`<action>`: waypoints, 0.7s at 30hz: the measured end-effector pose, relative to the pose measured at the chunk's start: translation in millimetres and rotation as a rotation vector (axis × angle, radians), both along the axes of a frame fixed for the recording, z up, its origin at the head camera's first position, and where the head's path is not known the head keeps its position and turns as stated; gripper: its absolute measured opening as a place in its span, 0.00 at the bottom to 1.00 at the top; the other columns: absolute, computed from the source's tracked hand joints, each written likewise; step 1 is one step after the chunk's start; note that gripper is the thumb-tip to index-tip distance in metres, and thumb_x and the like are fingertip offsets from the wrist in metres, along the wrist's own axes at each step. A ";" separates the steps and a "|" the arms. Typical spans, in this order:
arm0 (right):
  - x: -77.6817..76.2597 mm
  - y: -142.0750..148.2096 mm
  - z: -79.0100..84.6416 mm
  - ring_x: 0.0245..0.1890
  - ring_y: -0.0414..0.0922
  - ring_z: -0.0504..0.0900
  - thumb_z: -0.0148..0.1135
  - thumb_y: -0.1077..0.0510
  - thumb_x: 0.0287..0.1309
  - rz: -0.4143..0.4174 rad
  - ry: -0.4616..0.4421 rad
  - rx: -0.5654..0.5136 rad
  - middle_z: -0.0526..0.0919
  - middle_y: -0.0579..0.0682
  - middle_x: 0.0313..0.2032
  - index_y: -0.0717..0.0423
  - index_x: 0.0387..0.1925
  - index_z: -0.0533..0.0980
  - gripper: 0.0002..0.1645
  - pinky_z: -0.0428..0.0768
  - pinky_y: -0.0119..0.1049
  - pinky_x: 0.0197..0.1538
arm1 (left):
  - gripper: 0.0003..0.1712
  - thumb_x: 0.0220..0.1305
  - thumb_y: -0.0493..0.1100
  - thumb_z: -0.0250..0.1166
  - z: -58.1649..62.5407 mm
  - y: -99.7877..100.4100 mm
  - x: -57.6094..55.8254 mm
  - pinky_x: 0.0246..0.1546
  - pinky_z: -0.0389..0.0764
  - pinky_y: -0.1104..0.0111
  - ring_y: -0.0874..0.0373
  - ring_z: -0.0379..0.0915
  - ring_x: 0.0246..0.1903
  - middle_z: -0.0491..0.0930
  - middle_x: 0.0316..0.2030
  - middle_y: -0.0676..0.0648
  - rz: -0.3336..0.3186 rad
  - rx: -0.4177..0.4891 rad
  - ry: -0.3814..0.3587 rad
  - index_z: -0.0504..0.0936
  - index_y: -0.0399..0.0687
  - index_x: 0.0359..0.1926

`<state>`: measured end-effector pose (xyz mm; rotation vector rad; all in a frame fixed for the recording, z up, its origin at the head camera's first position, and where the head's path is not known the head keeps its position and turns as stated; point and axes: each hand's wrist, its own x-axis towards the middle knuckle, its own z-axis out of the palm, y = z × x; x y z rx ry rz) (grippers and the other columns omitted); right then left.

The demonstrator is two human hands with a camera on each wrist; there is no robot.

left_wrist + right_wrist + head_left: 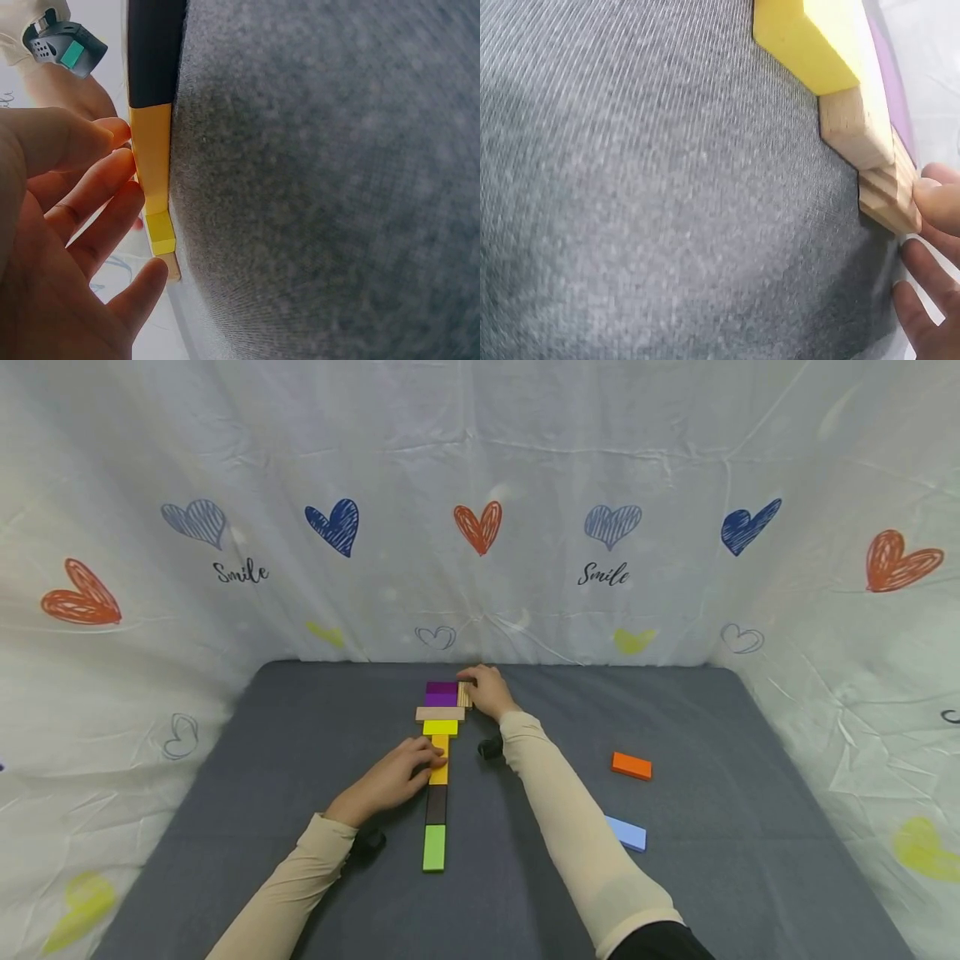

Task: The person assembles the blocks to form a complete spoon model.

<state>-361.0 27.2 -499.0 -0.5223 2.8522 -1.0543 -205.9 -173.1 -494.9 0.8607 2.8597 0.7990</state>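
A line of coloured wooden blocks runs away across the grey table. My left hand [390, 781] lies beside its middle, loosely bent fingertips touching the amber block [152, 157]. A black block [437, 805] and a green block [434, 848] continue the line nearer to me. Beyond the amber block come a yellow block [440, 727] and a crosswise plain wood block [440, 714]. Two purple blocks [441, 694] lie side by side past that. At the far end my right hand [489, 691] pinches a striped wood block [889, 189] against their right side.
To the right on the grey tabletop [712, 877] lie an orange block [632, 766] and a light blue block [628, 834], the latter partly behind my right sleeve [577, 835]. A white curtain [540, 593] with printed hearts hangs at the table's far edge.
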 end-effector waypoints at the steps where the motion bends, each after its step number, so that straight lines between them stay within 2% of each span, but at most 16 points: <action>1: 0.4 -0.2 0.5 0.58 0.53 0.75 0.51 0.61 0.72 0.005 0.003 -0.001 0.81 0.53 0.57 0.52 0.60 0.78 0.20 0.75 0.47 0.61 | 0.12 0.70 0.37 0.60 0.3 0.1 0.2 0.57 0.77 0.55 0.51 0.73 0.54 0.79 0.50 0.49 -0.001 0.000 -0.001 0.86 0.49 0.50; 11: 2.0 -3.0 0.9 0.60 0.52 0.76 0.50 0.60 0.73 0.019 0.002 0.003 0.81 0.53 0.57 0.53 0.61 0.78 0.20 0.73 0.45 0.66 | 0.14 0.70 0.36 0.59 4.4 0.8 2.1 0.56 0.77 0.56 0.52 0.72 0.53 0.78 0.52 0.49 0.004 0.007 -0.031 0.86 0.48 0.51; 17: 1.0 0.4 2.3 0.59 0.52 0.76 0.50 0.60 0.73 0.036 -0.006 -0.005 0.80 0.54 0.57 0.53 0.62 0.76 0.20 0.76 0.46 0.62 | 0.13 0.70 0.37 0.59 3.8 1.0 1.3 0.56 0.77 0.57 0.53 0.72 0.53 0.78 0.51 0.50 0.010 -0.007 -0.027 0.86 0.49 0.51; 21: 0.0 6.6 9.0 0.57 0.53 0.77 0.52 0.61 0.72 0.072 0.011 0.018 0.79 0.55 0.58 0.54 0.63 0.75 0.21 0.77 0.47 0.61 | 0.13 0.70 0.37 0.59 3.7 1.3 -0.1 0.55 0.77 0.57 0.53 0.72 0.51 0.79 0.50 0.50 0.006 -0.023 -0.011 0.86 0.49 0.50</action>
